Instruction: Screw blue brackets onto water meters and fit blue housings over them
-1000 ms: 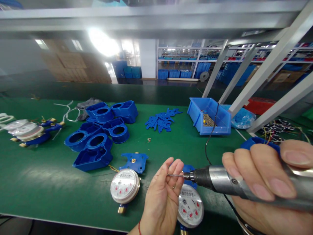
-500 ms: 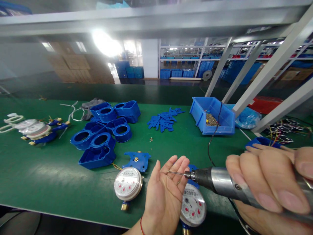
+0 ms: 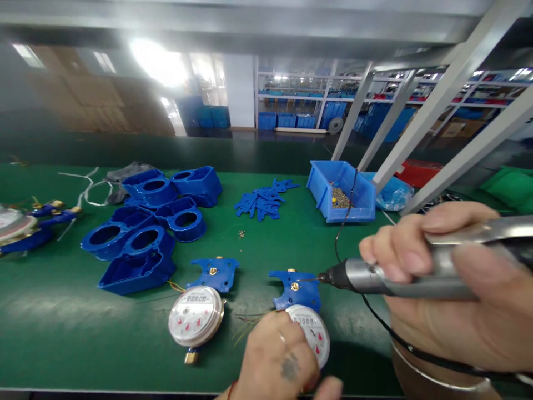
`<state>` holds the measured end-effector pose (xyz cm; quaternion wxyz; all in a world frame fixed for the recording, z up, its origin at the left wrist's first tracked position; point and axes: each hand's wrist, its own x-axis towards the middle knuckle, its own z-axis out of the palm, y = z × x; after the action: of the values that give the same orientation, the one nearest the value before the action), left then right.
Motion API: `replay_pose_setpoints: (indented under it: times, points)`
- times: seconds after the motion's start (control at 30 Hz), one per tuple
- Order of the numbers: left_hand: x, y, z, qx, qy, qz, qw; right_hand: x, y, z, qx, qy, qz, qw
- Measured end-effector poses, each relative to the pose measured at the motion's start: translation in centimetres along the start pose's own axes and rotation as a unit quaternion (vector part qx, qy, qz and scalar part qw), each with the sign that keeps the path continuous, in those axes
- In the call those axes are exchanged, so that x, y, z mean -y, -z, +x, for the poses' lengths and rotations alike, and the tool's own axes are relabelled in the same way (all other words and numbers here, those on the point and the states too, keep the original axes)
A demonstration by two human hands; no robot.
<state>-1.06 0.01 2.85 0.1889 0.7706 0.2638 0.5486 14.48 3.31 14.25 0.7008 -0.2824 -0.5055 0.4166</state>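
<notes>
My right hand is wrapped round a silver electric screwdriver. Its bit points left at the blue plastic plate fixed on a water meter near the table's front edge. My left hand rests palm down on that meter's left side, fingers curled on it. A second water meter with its own blue plate lies to the left, untouched.
On the green table lie several blue housings, a heap of flat blue plates and a blue bin of small screws. Another meter lies at the far left. White frame struts rise at the right.
My left hand has turned over and dropped from beside the screwdriver's bit onto the right meter. The screwdriver's tip has come down to the blue plate.
</notes>
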Motion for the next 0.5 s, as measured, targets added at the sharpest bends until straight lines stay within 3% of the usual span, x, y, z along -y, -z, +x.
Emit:
replay_pose_setpoints:
  times: [0.03,0.1,0.23,0.5]
  points:
    - [0.1,-0.8,0.2,0.033,-0.074,0.088,0.993,-0.6,-0.4,0.2,0.010,0.001,0.016,1.000]
    - [0.3,-2.2,0.6,0.068,-0.128,0.197,0.970,-1.9,-0.9,0.5,0.023,0.001,0.026,0.999]
    - [0.7,-3.5,0.5,0.109,-0.122,0.226,0.960,-3.8,-1.3,0.7,0.030,-0.001,-0.004,1.000]
    - [0.8,-2.9,0.4,0.144,-0.125,0.211,0.959,-4.7,-1.4,0.8,0.030,-0.013,-0.024,0.999]
